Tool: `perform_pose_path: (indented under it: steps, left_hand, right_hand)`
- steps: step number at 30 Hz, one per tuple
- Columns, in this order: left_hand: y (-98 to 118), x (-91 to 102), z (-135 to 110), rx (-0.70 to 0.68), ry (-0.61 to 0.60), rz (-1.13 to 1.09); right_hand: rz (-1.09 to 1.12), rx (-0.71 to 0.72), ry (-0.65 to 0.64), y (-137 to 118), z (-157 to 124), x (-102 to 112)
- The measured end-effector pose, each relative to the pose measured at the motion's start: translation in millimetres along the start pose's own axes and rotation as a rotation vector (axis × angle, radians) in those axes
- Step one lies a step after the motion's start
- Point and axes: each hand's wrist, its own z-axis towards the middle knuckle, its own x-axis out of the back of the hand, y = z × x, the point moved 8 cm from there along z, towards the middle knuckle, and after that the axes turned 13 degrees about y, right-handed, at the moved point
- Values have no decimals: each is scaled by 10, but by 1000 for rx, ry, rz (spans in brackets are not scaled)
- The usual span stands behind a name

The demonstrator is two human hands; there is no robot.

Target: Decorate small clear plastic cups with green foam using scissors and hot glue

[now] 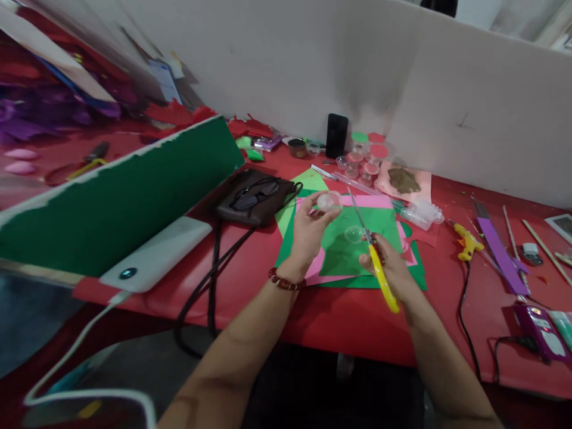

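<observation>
My left hand (pixel 310 229) is closed in a pinch on a small clear plastic cup (pixel 329 201), held above the paper sheets; a red bead bracelet (pixel 286 280) circles that wrist. My right hand (pixel 388 267) grips yellow-handled scissors (pixel 373 250), their blades pointing up and away towards the cup. Under both hands lie stacked sheets: a green sheet (pixel 344 250) on a pink sheet (pixel 313 271) on dark green paper. Another clear cup (pixel 354 233) rests on the green sheet between my hands.
On the red table (pixel 348 322): a brown bag with glasses (pixel 254 199), a white power bank (pixel 156 256), a green board (pixel 111 196), a black phone (pixel 336 135), small cups with pink lids (pixel 364 158), a yellow glue gun (pixel 465 241), a purple strip (pixel 500 253).
</observation>
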Motion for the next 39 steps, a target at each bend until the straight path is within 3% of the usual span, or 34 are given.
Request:
perform_pose_path:
  steps: [5, 8, 13, 19, 29, 39]
  left_hand:
    - [61, 58, 5, -225, 36, 173]
    - [68, 110, 42, -304, 74, 231]
    - [47, 196, 117, -347, 156, 352]
    - [132, 248, 117, -406, 220, 446]
    - [283, 200, 53, -541, 221, 612]
    - [235, 221, 61, -513, 200, 595]
  right_hand:
    - [-408, 192, 333, -108, 20, 262]
    - [-531, 321, 407, -189, -10, 277]
    - [-623, 387, 385, -191, -33, 206]
    - [-728, 337, 281, -134, -41, 80]
    - [-760, 269, 221, -106, -52, 30]
    - [-749, 234, 218, -84, -55, 39]
